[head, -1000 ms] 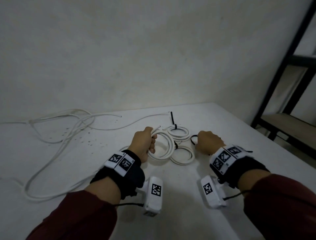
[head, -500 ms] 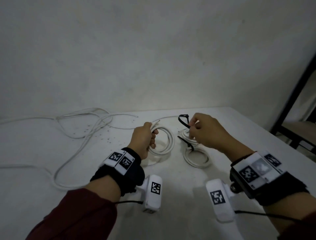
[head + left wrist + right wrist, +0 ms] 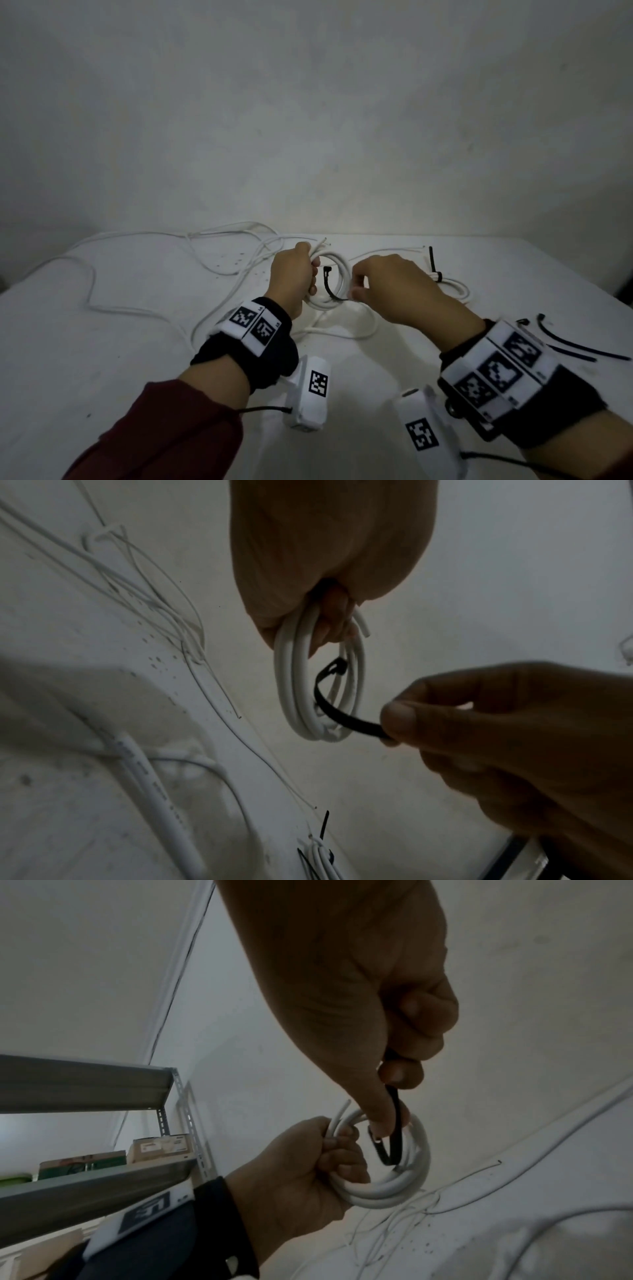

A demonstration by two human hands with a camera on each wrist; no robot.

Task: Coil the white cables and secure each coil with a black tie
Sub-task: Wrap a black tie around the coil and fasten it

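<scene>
My left hand [image 3: 310, 274] grips a small coil of white cable [image 3: 339, 272] and holds it above the table, the coil's cut ends sticking out over the fist. My right hand [image 3: 354, 294] pinches one end of a black tie [image 3: 328, 286] between thumb and forefinger. The tie curves into the coil's opening, seen closely in the left wrist view, where the tie [image 3: 342, 719] crosses the coil [image 3: 291, 696]. In the right wrist view the tie [image 3: 394, 1123] dips into the coil [image 3: 394, 1188] beside the left hand [image 3: 301, 1172].
A tied coil [image 3: 454, 287] with a black tie [image 3: 431, 260] lies at the right of the white table [image 3: 102, 359]. Loose black ties [image 3: 579, 347] lie near its right edge. Long loose white cables [image 3: 137, 270] sprawl across the left. A metal shelf [image 3: 85, 1085] stands nearby.
My right hand lifted a black tie from the right side and brought it left to the coil held by my left hand. The left hand kept its grip and rose slightly.
</scene>
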